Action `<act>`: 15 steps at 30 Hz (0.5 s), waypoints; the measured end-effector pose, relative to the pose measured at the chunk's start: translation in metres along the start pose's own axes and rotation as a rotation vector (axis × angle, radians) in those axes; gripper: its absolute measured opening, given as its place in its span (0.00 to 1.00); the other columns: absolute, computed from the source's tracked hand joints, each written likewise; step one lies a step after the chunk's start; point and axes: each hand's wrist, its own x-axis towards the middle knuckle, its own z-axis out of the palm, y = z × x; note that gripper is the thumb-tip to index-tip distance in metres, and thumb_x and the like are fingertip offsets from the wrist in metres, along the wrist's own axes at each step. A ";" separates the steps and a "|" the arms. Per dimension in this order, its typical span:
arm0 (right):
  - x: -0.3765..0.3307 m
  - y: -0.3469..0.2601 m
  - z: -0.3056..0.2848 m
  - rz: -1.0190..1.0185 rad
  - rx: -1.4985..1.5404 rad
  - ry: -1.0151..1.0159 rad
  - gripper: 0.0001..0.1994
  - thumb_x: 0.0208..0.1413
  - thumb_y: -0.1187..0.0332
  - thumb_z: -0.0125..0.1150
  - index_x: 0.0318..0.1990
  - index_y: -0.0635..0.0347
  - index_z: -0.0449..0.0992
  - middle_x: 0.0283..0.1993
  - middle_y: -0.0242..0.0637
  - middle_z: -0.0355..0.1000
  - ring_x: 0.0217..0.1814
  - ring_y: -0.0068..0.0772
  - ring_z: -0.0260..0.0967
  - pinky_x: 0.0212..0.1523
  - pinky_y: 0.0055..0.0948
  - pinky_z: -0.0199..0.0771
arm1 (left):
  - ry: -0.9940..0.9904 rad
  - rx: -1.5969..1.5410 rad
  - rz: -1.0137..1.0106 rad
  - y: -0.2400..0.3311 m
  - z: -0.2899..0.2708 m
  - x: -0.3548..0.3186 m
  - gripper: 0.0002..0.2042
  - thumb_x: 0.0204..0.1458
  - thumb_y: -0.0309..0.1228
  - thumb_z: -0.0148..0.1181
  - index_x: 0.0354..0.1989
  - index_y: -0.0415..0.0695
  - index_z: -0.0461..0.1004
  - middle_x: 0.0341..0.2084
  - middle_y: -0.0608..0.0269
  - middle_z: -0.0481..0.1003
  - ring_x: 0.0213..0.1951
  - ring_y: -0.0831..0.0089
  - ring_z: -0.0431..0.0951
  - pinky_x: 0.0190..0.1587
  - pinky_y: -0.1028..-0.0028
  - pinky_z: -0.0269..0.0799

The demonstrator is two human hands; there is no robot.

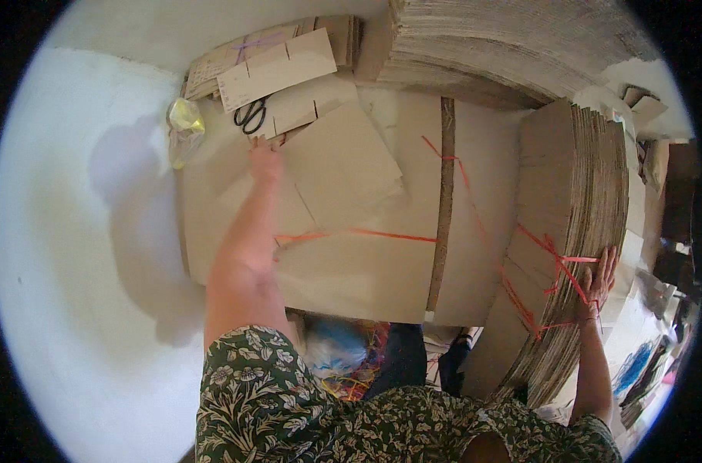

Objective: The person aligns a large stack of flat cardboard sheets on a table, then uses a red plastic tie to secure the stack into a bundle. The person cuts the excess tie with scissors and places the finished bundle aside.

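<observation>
My left hand (267, 158) reaches forward over the table and is closed at the left corner of a flat brown cardboard sheet (347, 158). The sheet's near edge looks smeared. Just beyond my fingers, black-handled scissors (251, 116) lie on cardboard pieces, partly beneath a slotted cardboard piece (281, 68). To the right, my right hand (600, 279) rests with fingers stretched out on the edges of a thick stack of cardboard sheets (598, 185). Red plastic string (555, 258) runs round this stack, some of it close to my fingers.
Large cardboard (359, 278) covers the work surface, with red string across it. Bundled cardboard (204, 73) lies at the far left, beside a clear plastic bag (186, 127) with something yellow. A tall cardboard stack (474, 58) stands at the back. A white wall (65, 231) borders the left.
</observation>
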 end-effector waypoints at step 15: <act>-0.011 0.026 -0.002 -0.042 0.076 0.071 0.32 0.63 0.47 0.39 0.70 0.55 0.52 0.75 0.42 0.45 0.77 0.47 0.38 0.71 0.45 0.38 | -0.296 0.470 0.285 -0.089 0.082 0.151 0.23 0.55 0.30 0.47 0.60 0.37 0.59 0.60 0.41 0.61 0.57 0.46 0.67 0.57 0.56 0.67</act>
